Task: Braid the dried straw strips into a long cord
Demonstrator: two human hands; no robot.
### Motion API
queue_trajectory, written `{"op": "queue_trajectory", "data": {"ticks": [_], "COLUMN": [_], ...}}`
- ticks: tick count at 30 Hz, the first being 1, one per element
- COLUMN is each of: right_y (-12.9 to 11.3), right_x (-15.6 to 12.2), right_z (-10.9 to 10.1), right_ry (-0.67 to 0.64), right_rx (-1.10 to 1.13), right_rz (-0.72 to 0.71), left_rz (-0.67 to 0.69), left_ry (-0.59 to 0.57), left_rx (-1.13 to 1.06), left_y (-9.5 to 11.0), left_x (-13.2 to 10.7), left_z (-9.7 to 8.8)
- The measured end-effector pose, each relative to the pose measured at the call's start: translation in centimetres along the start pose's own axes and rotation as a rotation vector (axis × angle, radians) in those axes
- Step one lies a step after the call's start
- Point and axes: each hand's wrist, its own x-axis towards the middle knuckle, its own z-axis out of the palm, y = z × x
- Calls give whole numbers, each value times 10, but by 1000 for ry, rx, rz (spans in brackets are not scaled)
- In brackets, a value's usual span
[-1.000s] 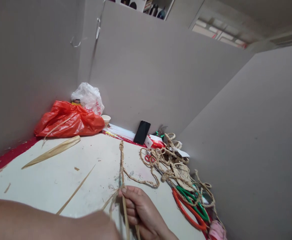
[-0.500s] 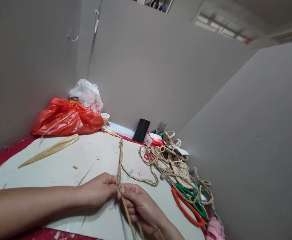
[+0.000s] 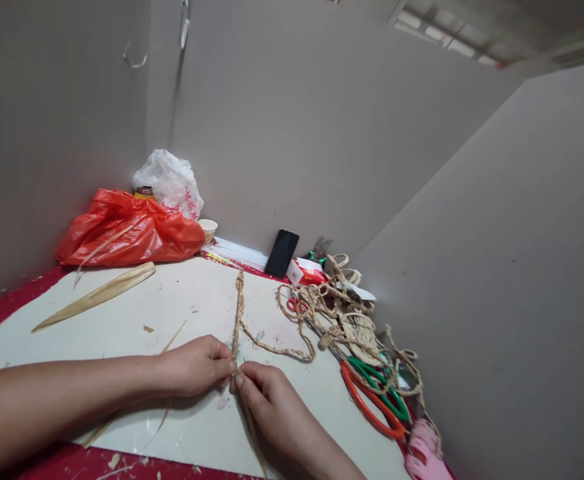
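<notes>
Reference position: the braid (image 3: pixel 239 310) lies on the white sheet (image 3: pixel 192 437) at the center of the frame. Its long axis runs nearly vertical in the picture, with the far end up and the worked end at the fingertips.

Hand state: the left hand (image 3: pixel 199 365) enters from the left edge, thumb and forefinger pinched at the braid's lower end. The right hand (image 3: pixel 275 408) enters from the lower right, thumb and forefinger closed on the same end. The fingertips of the two hands nearly meet, so neither hand is clearly nearer; the braid extends upward from both. Loose strands (image 3: pixel 253 435) trail below the right hand toward the bottom edge (their number cannot be told).

A thin cord (image 3: pixel 282 351) leaves the braid's right side near mid-length and curves toward the cord pile (image 3: pixel 359 330) at right of center.

Containers: the red bag (image 3: pixel 137 237) sits at left of center, its contents hidden. Behind it, toward the upper left, stand the translucent bag (image 3: pixel 169 180) and a jar (image 3: pixel 145 192); whether the jar is inside either bag is unclear. The paper cup (image 3: pixel 208 228) stands just beside the red bag; its contents are not visible.
</notes>
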Motion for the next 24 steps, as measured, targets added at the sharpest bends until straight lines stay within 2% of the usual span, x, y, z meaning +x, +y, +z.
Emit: {"op": "queue_trajectory", "data": {"ticks": [4,9,12,15,19,22,24], "right_y": [1,-6,-8,-8,-12,-22,-29], "right_x": [-2,-4,-7,-9,-13,-19,-26], "right_z": [-4,-3,9,21,28,27,21], "right_ry": [26,-37,-59,-9,53,8,-56], "right_rx": [-47,170,234,134,-90,-162,-133], "right_rz": [20,129,176,120,70,102,124], "left_rz": [-26,-20,13,34,-9,-7,-18], "left_ry": [47,71,12,-42,37,58,71], "left_rx": [2,-21,-127,-259,-228,-199,-219], "left_y": [-4,-8,-7,-5,-5,-8,-10], "left_x": [2,3,1,0,-2,-2,-1], "left_z": [1,3,5,7,9,9,10]}}
